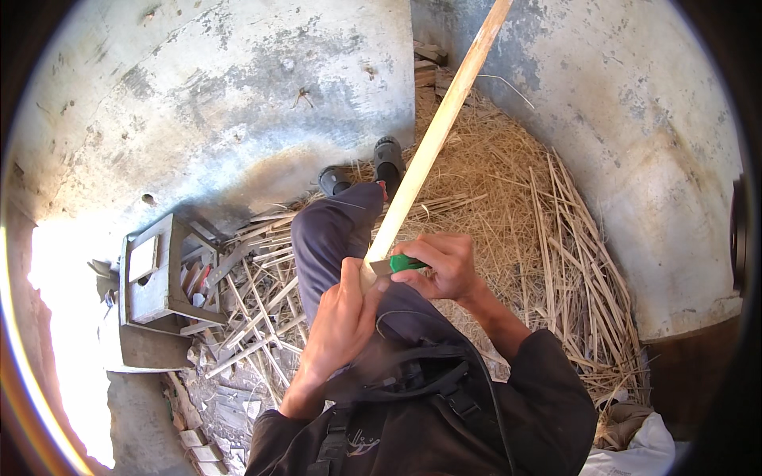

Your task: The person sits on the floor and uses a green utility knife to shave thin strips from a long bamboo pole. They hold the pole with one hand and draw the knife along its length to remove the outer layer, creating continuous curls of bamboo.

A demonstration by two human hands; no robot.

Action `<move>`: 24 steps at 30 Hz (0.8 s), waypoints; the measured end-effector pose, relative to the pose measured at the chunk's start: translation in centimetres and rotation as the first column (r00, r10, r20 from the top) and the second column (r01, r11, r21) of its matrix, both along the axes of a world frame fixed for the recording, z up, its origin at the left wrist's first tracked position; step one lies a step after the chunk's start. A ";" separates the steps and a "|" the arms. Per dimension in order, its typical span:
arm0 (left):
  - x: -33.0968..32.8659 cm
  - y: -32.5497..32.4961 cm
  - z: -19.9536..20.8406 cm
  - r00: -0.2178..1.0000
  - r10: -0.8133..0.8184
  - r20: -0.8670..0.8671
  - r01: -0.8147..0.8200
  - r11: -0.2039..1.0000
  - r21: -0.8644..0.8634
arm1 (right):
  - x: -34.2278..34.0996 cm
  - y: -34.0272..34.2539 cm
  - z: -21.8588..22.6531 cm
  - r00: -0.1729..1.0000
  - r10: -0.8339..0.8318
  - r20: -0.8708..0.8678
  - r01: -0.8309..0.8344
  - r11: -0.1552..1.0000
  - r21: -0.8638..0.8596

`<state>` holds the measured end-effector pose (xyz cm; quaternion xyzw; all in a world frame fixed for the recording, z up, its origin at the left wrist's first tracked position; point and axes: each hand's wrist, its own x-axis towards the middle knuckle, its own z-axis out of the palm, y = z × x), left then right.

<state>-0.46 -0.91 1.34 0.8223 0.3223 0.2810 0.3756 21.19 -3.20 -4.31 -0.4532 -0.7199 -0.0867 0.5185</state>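
Observation:
A long, pale strip of split wood or bamboo [432,143] slants from my lap up past the upper edge of the view. Its near end lies in my left hand [341,317], the fingers closed around it over my thigh. My right hand [446,268] grips a knife [406,262] by its green handle. The short, flat blade rests across the strip close to its near end, beside my left thumb and fingertips. My left palm hides the tip of the strip. Below the strip are my legs in dark trousers [337,230].
A worn wooden box-like stand [151,278] stands at the left, with small items inside. Straw and shavings [488,170] cover the floor ahead; long split sticks [567,270] lie along the right. Plastered walls [238,87] enclose the space. A white sack [647,448] lies at the lower right.

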 end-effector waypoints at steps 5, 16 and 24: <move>0.0 -0.3 0.6 0.997 0.044 -0.056 -0.046 0.998 -0.030 | 0.2 0.1 0.5 0.998 -0.051 0.045 0.049 0.998 0.028; -0.3 -0.2 -0.2 1.000 0.006 -0.021 -0.006 1.000 -0.013 | 0.8 0.1 1.0 0.990 -0.103 0.094 0.094 0.991 0.096; -0.5 -0.1 -0.8 0.999 0.004 -0.037 -0.003 1.000 0.026 | 0.8 0.2 0.9 0.979 -0.165 0.117 0.152 0.982 0.115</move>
